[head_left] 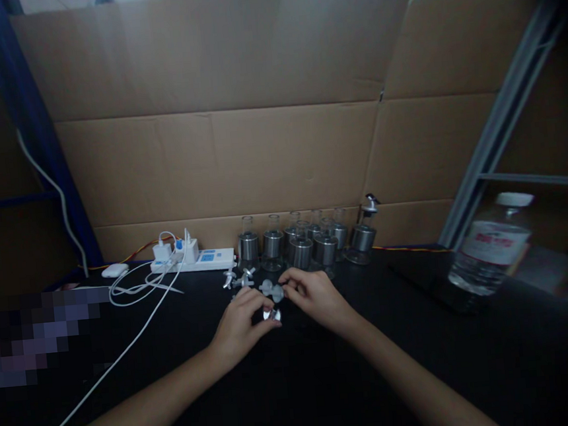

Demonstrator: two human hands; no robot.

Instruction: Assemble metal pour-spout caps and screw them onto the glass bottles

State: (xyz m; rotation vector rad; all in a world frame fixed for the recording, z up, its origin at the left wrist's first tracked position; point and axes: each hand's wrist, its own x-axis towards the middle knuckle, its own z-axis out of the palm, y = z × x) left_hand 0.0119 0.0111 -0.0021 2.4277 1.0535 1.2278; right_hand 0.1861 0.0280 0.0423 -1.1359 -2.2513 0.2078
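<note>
My left hand [244,322] is closed in a pinch around a small shiny silver metal piece [272,315], partly covered by the fingers. My right hand [321,296] has its thumb and index finger closed at the edge of a pale, translucent plastic stopper [272,290], which lies just beyond the left fingertips. Behind the left hand are several silver pourer spouts [244,277] on the black table. A row of glass bottles with steel sleeves [300,246] stands farther back. The rightmost bottle [362,238] carries a pourer spout on its neck.
A white power strip [218,258] with plugged-in chargers lies at the back left, and a white cable [140,331] runs toward the front. At the right stands a large water bottle [488,248] near a dark flat object. A cardboard wall [219,159] closes off the back.
</note>
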